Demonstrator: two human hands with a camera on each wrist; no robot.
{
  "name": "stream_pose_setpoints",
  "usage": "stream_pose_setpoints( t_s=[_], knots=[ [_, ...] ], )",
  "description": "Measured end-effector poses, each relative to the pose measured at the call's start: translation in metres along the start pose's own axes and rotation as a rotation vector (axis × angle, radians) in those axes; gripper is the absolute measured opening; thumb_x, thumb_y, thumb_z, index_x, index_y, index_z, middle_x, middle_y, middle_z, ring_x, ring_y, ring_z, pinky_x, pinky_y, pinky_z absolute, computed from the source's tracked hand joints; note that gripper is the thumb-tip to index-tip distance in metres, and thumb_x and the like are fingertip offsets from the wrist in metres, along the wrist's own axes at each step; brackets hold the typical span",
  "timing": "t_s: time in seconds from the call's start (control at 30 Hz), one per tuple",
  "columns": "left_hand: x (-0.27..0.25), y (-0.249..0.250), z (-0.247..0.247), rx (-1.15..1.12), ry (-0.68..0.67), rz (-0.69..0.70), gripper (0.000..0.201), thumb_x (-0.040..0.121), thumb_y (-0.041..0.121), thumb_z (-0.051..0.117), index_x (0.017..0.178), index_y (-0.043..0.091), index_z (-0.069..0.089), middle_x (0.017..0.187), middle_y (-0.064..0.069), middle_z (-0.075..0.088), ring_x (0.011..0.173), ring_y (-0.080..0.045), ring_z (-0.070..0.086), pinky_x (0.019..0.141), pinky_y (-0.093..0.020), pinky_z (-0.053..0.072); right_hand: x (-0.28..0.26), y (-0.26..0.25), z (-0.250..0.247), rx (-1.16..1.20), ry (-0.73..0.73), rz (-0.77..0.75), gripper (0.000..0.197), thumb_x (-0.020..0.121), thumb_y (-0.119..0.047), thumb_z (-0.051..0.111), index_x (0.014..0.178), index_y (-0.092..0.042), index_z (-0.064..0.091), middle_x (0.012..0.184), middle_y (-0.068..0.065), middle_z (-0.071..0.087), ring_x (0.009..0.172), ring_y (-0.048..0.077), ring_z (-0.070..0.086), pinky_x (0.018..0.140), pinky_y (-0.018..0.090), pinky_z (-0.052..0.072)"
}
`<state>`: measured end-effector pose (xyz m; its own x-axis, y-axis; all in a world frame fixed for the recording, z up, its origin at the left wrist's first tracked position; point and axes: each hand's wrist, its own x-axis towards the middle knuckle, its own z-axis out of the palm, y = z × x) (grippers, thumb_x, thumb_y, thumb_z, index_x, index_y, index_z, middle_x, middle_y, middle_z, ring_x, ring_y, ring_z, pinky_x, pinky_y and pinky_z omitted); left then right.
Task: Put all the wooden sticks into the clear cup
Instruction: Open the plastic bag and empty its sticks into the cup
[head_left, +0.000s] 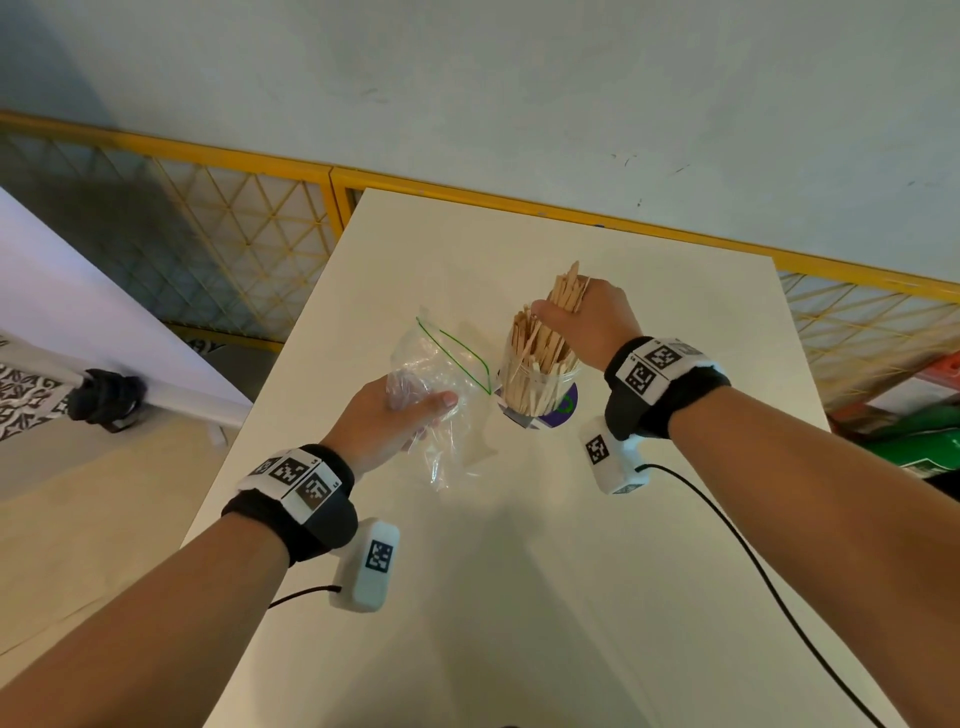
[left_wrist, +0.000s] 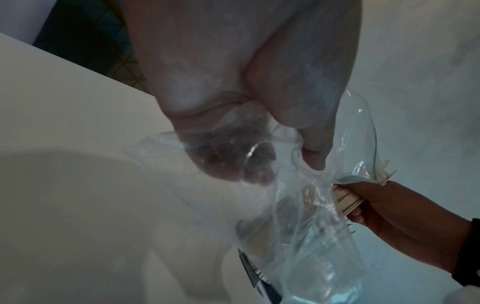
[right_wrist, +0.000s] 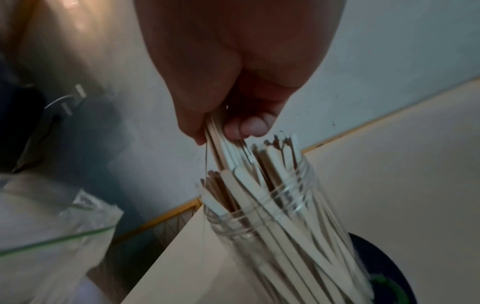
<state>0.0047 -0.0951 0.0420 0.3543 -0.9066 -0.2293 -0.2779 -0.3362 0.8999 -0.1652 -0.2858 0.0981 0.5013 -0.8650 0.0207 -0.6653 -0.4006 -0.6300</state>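
Note:
A clear cup stands mid-table on a purple disc, crammed with several wooden sticks leaning out of its rim. My right hand is directly above the cup and grips a bundle of sticks whose lower ends reach into the cup. To the left my left hand holds a clear zip bag with a green seal line; the bag looks empty.
The white table runs toward a yellow mesh fence at its far edge. A black cable trails from the right wrist across the table. A second white table stands to the left, green and red objects at the right.

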Motion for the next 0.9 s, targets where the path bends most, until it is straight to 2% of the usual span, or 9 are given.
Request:
stream_pose_setpoints(
  t_s=[0.1,0.23,0.3,0.4,0.47,0.6,0.7,0.8,0.9],
  knots=[
    [-0.001,0.001,-0.001,-0.015,-0.001,0.000,0.060,0.074,0.059,0.064,0.076,-0.001,0.063,0.062,-0.012,0.061,0.049,-0.014,0.050,0.059,-0.028,0.044,0.000,0.004,-0.001,0.031,0.031,0.009,0.039,0.086,-0.036,0.062,0.085,0.003,0.064,0.079,0.015,0.066,0.072,0.026,0.060,0.062,0.028,0.045],
    [-0.001,0.001,-0.002,-0.042,-0.007,-0.010,0.064,0.070,0.061,0.064,0.083,-0.002,0.066,0.079,-0.027,0.066,0.055,-0.015,0.053,0.056,-0.026,0.045,-0.003,0.005,-0.001,0.037,0.118,0.031,0.037,0.087,-0.035,0.058,0.081,0.001,0.064,0.078,0.016,0.068,0.073,0.029,0.065,0.064,0.031,0.049],
    [0.000,0.001,-0.002,-0.056,-0.004,-0.021,0.061,0.070,0.059,0.065,0.084,0.000,0.067,0.080,-0.027,0.067,0.055,-0.014,0.054,0.053,-0.023,0.045,-0.001,0.006,-0.006,0.088,0.225,0.082,0.036,0.088,-0.035,0.055,0.082,0.000,0.065,0.075,0.012,0.068,0.072,0.028,0.065,0.059,0.026,0.046],
    [0.000,0.004,-0.002,-0.044,-0.007,-0.027,0.046,0.083,0.045,0.068,0.080,-0.001,0.066,0.069,-0.020,0.062,0.050,-0.009,0.052,0.049,-0.018,0.044,0.004,0.012,-0.014,0.118,0.294,0.106,0.034,0.088,-0.034,0.051,0.087,-0.004,0.067,0.083,0.009,0.072,0.072,0.021,0.065,0.059,0.025,0.049],
    [0.001,0.005,-0.001,-0.025,-0.004,-0.027,0.042,0.088,0.039,0.067,0.077,-0.002,0.064,0.066,-0.011,0.061,0.048,-0.008,0.051,0.048,-0.017,0.043,0.006,0.013,-0.016,0.127,0.257,0.100,0.031,0.088,-0.032,0.050,0.089,-0.005,0.064,0.085,0.009,0.073,0.076,0.021,0.067,0.058,0.020,0.048],
    [0.002,0.008,0.000,-0.012,-0.021,-0.014,0.036,0.088,0.039,0.067,0.069,0.008,0.063,0.063,-0.008,0.058,0.049,-0.011,0.050,0.048,-0.017,0.042,-0.005,0.008,-0.005,0.054,0.040,0.028,0.036,0.091,-0.035,0.054,0.088,-0.001,0.064,0.085,0.016,0.071,0.077,0.029,0.067,0.068,0.035,0.052],
    [0.000,0.010,0.001,-0.012,-0.028,-0.021,0.037,0.085,0.043,0.067,0.071,0.010,0.063,0.062,-0.008,0.058,0.048,-0.011,0.050,0.049,-0.016,0.043,-0.013,0.007,0.008,0.107,-0.020,0.064,0.046,0.091,-0.041,0.052,0.084,0.003,0.063,0.073,0.017,0.065,0.064,0.031,0.059,0.062,0.038,0.047],
    [0.000,0.012,0.001,-0.020,-0.015,-0.029,0.040,0.087,0.043,0.066,0.079,0.004,0.067,0.069,-0.010,0.061,0.054,-0.013,0.052,0.050,-0.017,0.044,-0.014,0.002,0.009,0.122,-0.047,0.069,0.049,0.091,-0.044,0.052,0.077,0.002,0.060,0.062,0.007,0.055,0.057,0.023,0.051,0.059,0.034,0.041],
    [0.002,0.014,0.001,-0.057,-0.003,-0.040,0.047,0.087,0.042,0.066,0.096,-0.005,0.067,0.076,-0.012,0.063,0.060,-0.015,0.054,0.052,-0.019,0.045,-0.014,0.002,0.009,0.104,-0.072,0.027,0.049,0.088,-0.049,0.056,0.074,-0.002,0.063,0.076,0.013,0.066,0.070,0.027,0.061,0.066,0.036,0.047]
  ],
)
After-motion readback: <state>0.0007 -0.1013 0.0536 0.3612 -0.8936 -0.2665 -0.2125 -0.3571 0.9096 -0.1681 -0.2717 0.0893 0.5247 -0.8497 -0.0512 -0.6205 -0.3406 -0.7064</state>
